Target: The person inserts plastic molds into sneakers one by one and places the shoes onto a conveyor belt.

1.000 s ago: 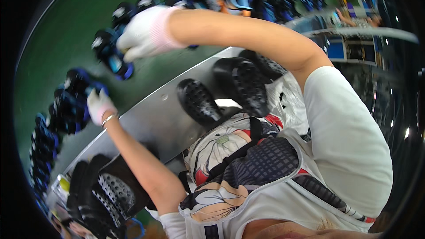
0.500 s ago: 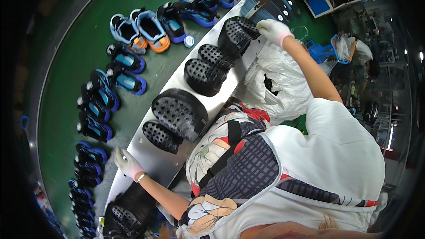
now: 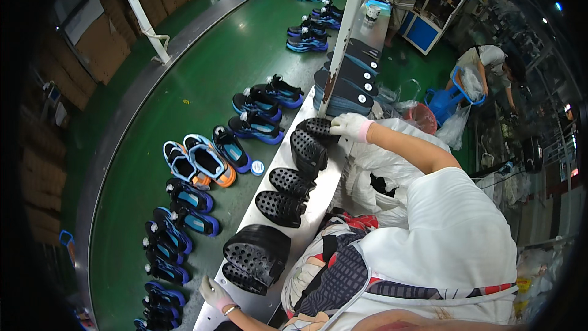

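Black perforated toe-shaped shoe inserts lie nested in stacks along a narrow metal bench. My right hand (image 3: 350,127), in a white glove with a pink cuff, is closed at the right end of the farthest insert stack (image 3: 309,147). Closer in are a middle stack (image 3: 280,207) and a larger near stack (image 3: 254,254). My left hand (image 3: 215,294), gloved alike, is over the bench's near left edge, just below the near stack. Its fingers are apart, with nothing visible in them.
Dark sneakers with blue soles (image 3: 190,217) line the green conveyor (image 3: 245,49), beside an orange-and-white pair (image 3: 202,160). Dark insoles (image 3: 346,89) lie beyond a white post (image 3: 343,43). A white sack (image 3: 392,153) stands right of the bench. Other people work farther off.
The view has tilted up, showing more of the far conveyor and another person. My right hand stays at the far stack; my left hand stays by the bench's near edge.
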`<action>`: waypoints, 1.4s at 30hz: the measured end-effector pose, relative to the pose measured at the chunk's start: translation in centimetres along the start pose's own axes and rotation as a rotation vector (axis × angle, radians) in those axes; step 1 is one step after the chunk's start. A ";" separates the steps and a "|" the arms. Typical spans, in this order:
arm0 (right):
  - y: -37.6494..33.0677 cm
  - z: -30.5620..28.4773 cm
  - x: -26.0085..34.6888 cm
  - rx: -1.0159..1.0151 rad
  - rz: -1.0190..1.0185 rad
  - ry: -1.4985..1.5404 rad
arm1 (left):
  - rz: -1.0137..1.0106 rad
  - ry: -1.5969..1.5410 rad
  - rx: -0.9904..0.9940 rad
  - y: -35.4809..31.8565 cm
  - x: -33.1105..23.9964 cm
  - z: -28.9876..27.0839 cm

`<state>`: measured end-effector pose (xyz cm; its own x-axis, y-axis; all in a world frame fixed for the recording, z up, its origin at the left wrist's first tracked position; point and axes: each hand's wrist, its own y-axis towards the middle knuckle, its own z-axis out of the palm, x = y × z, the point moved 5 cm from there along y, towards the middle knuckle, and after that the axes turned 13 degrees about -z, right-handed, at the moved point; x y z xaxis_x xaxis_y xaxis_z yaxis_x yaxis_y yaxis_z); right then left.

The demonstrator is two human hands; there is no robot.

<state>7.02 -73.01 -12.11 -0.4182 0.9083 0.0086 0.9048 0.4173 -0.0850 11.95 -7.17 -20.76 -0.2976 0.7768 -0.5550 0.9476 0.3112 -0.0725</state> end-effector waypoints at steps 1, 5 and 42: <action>0.1 -0.3 0.1 0.035 -0.029 -0.001 | 0.003 -0.004 0.002 0.1 -0.3 0.3; 0.8 -3.4 0.6 0.128 -0.005 0.105 | 0.031 -0.021 -0.005 0.5 -0.6 0.4; 36.6 -7.2 51.6 0.124 -0.552 0.480 | -0.326 -1.730 0.249 2.5 3.3 -7.3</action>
<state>19.10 -10.63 -7.57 -0.7027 0.4914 0.5145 0.5456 0.8363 -0.0537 12.47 0.14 -16.70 -0.1643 -0.7527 -0.6376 0.9233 0.1102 -0.3680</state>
